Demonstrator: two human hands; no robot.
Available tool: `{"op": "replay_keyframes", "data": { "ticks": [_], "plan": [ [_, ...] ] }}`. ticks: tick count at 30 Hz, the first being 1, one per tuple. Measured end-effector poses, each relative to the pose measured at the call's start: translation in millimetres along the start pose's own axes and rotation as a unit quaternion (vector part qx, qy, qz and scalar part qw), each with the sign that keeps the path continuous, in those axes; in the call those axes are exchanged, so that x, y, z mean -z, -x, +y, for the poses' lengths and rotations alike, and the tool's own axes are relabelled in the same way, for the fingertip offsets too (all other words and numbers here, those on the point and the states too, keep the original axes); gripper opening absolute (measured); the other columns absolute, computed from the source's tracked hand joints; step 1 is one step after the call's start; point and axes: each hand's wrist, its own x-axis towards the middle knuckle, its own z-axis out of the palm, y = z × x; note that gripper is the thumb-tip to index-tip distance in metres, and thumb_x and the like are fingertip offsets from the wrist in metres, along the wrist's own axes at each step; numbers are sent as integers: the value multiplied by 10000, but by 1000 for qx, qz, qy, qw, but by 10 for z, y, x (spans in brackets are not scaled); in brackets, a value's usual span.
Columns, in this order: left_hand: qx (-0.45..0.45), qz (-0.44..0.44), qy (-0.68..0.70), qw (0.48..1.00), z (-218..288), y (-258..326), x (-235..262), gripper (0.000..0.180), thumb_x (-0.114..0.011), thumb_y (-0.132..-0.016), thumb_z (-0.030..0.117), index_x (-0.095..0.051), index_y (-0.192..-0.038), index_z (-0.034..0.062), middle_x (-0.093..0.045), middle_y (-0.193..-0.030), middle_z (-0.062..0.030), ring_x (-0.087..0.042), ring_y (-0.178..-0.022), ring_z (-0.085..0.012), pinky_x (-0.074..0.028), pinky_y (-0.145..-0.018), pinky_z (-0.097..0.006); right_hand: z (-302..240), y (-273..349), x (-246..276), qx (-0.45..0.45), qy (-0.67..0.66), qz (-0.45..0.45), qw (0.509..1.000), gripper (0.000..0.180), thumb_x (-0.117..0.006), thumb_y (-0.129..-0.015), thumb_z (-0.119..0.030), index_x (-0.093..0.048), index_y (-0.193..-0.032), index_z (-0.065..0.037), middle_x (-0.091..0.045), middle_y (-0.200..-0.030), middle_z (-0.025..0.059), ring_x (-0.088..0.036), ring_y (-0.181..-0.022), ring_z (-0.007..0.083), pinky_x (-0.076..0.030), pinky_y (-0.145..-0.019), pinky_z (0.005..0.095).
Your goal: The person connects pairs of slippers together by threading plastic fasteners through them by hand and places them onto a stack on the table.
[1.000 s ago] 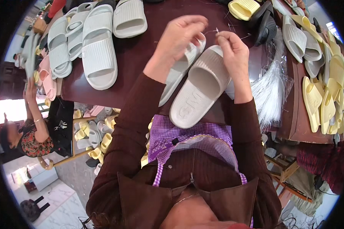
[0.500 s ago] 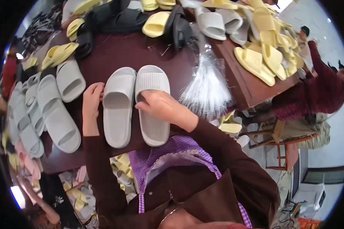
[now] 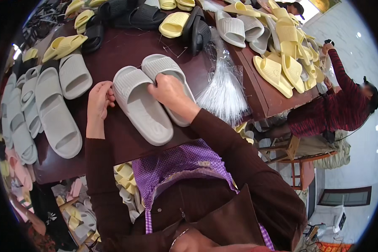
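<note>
A pair of grey slippers (image 3: 149, 113) lies slanted on the dark red table in front of me, toes pointing away and to the left. My right hand (image 3: 170, 93) grips the right-hand grey slipper (image 3: 161, 63) at its strap opening, its thumb towards the gap between the two. Its other fingers are partly hidden. Beside the strap of the left-hand slipper is my left hand (image 3: 100, 101), fingers curled in; whatever they may hold is too small or hidden to make out.
More grey slippers (image 3: 56, 113) line the table's left side. Black slippers (image 3: 196, 31) and yellow slippers (image 3: 174, 24) lie along the back. A bundle of clear plastic strands (image 3: 222, 90) sits right of the pair. Yellow slippers (image 3: 273, 75) are heaped on the right table, near a seated person (image 3: 332, 109).
The grey pair has turned so its toes point further left, and its heels have swung right. My right hand still grips the right-hand slipper; my left hand's fingers have curled in more.
</note>
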Motion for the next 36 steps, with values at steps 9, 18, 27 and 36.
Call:
{"op": "replay_keyframes", "data": {
  "ticks": [9, 18, 27, 36],
  "plan": [
    [-36, 46, 33, 998, -95, -6, 295, 182, -605, -820, 233, -616, -818, 52, -545, -671, -19, -500, -520, -107, -385, -439, -237, -364, -186, 1303, 106, 113, 50, 987, 214, -587, -713, -171, -603, -806, 21, -573, -683, 255, -600, -635, 368, -452, -573, 421],
    [21, 60, 105, 992, -94, -28, 204, 220, -588, -848, 218, -574, -907, 7, -550, -708, -52, -531, -552, -131, -457, -446, -282, 1819, -845, 3355, 40, 372, 124, 919, 267, -518, -831, -223, -579, -883, 31, -581, -790, 283, -556, -768, 451, -426, -675, 493],
    [-26, 184, 199, 962, -76, 147, 350, 388, -590, -861, 305, -492, -1043, -24, -546, -889, -127, -582, -670, -214, -519, -534, -336, 3817, -453, 3374, -107, 427, 189, 878, 399, -511, -885, -272, -538, -1229, -71, -633, -1018, 206, -600, -885, 384, -456, -743, 453],
    [-86, 303, 176, 933, 88, -158, 365, 449, -594, -826, 193, -440, -1146, -80, -534, -1007, -181, -589, -775, -286, -543, -604, -387, 3294, -338, 3409, -117, 380, 111, 911, 437, -534, -880, -316, -524, -1253, -88, -659, -954, 167, -626, -855, 343, -466, -724, 447]
  ]
}}
